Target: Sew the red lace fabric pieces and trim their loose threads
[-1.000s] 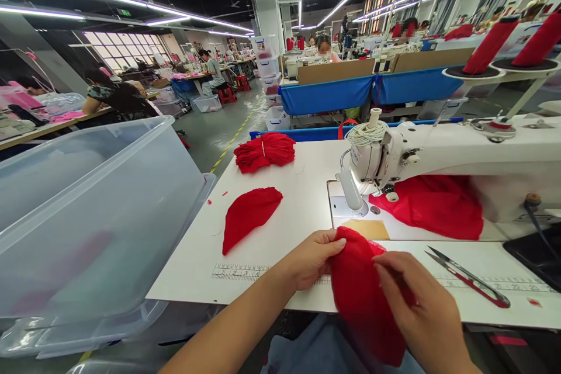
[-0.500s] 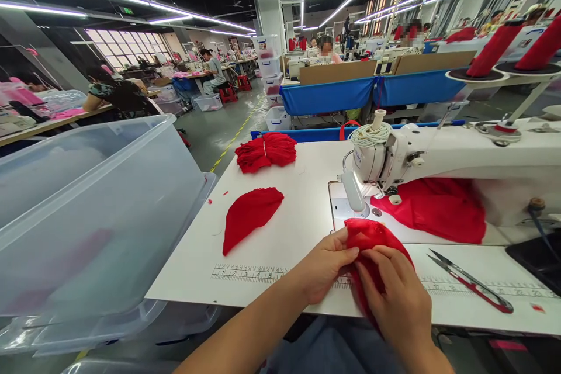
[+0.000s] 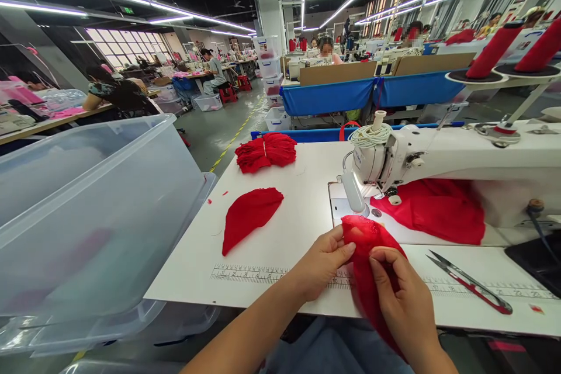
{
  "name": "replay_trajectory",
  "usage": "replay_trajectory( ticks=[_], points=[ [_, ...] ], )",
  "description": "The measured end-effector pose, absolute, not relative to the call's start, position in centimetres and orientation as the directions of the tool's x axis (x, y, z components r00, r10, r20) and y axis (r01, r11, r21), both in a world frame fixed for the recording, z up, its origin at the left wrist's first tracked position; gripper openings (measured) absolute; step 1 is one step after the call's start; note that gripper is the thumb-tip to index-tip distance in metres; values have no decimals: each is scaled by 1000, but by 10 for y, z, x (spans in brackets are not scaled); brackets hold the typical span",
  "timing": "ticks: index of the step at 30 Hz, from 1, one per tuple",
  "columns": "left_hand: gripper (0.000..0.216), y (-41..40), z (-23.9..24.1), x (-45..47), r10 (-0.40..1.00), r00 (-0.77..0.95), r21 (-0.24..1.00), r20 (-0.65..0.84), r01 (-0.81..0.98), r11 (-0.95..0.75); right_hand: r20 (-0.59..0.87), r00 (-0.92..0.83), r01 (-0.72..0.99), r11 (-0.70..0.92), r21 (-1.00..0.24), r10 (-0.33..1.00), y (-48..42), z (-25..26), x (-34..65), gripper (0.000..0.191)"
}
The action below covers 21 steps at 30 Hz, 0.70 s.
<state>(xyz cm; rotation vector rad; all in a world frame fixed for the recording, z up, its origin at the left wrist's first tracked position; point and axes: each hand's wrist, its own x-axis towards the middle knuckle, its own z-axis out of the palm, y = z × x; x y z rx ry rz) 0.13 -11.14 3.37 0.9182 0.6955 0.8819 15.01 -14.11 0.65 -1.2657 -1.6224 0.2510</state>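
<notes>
Red cloth (image 3: 363,274) is held up between two bare hands at the front of a white table (image 3: 184,283), just short of a sewing machine (image 3: 473,149); its lower end hangs past the table's edge, over the person's lap (image 3: 335,345). The left hand (image 3: 326,266) pinches the upper left edge between thumb and fingers. The right hand (image 3: 405,298) pinches the cloth a little lower and to the right, its fingers curled in. Those fingers hide part of the grip, so whether one layer or two is caught there is hard to tell.

Such thin, limp fabric could slip from either pinch, pulled by its hanging end. If the hands drew apart too hard, the edge might stretch or pucker. Snips (image 3: 475,290) lie to the right, points towards the cloth; a careless sweep of the right hand could snag fabric or prick a finger. At left, a loose red piece (image 3: 252,219) lies near a tied bundle (image 3: 266,153); a brush of the left forearm could shift that piece.
</notes>
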Motion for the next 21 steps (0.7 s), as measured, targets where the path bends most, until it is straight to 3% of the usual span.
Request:
replay_trajectory(
  ticks=[9, 15, 21],
  points=[
    [53, -113, 25, -6, 864, 474, 850, -167, -375, 370, 679, -71, 586, 582, -565, 731, -143, 2, 153, 13],
    [43, -111, 26, -3, 895, 427, 831, -132, -444, 334, 707, -178, 598, 646, -475, 684, -143, -7, 156, 10],
    [34, -107, 26, 6, 926, 336, 782, -175, -524, 338, 699, -169, 659, 607, -445, 695, -139, -13, 157, 9]
  ],
)
